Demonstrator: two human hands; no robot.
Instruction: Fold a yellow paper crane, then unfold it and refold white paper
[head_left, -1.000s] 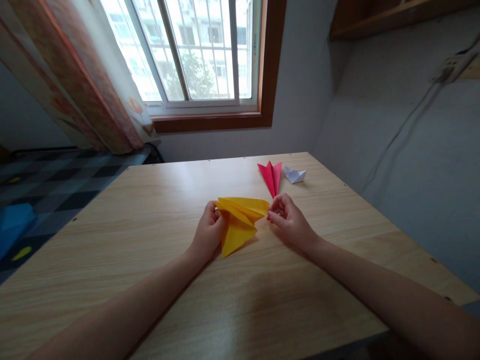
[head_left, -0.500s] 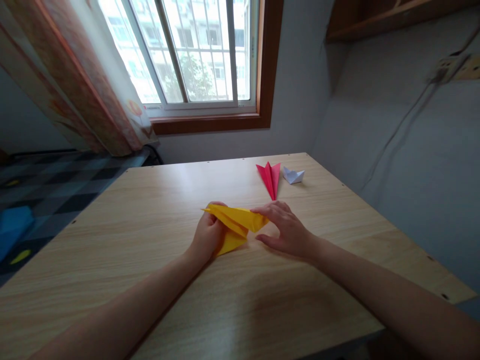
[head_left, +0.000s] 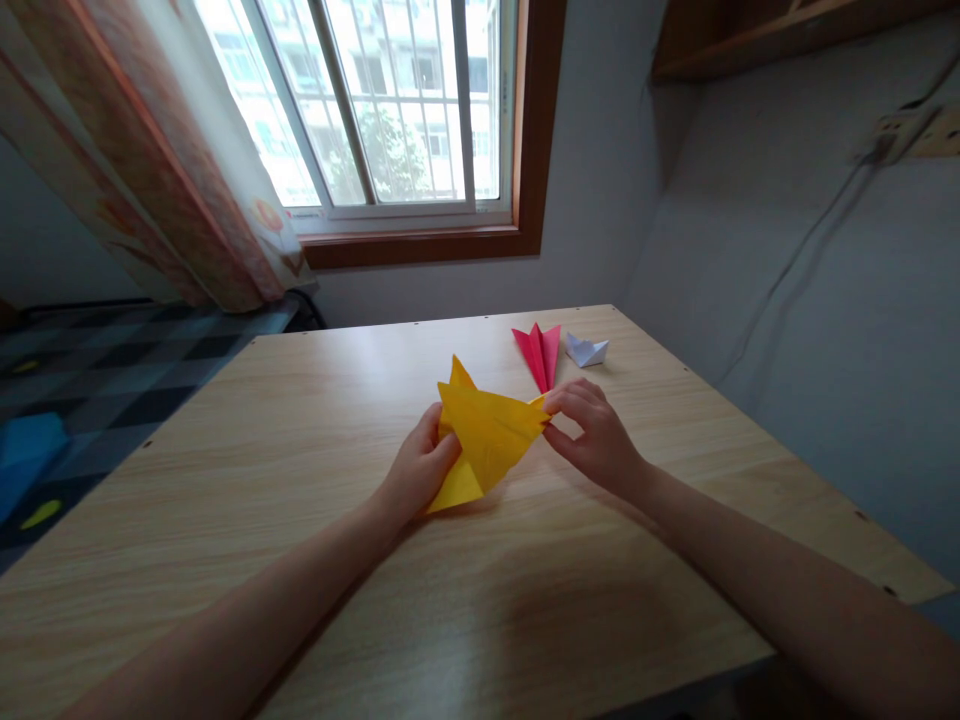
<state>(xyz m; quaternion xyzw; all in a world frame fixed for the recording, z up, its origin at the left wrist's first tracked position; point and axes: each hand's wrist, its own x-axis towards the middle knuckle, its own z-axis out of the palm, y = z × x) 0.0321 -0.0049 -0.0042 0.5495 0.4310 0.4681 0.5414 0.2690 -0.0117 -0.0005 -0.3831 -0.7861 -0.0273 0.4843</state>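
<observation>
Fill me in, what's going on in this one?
A person is handling a folded yellow paper with both bare hands over a wooden table. The left hand grips its left side, thumb toward the camera, while the right hand pinches the narrow end at the right. Farther back on the table lie a folded red paper and, to the right of it, a small white paper boat; neither is being held.
</observation>
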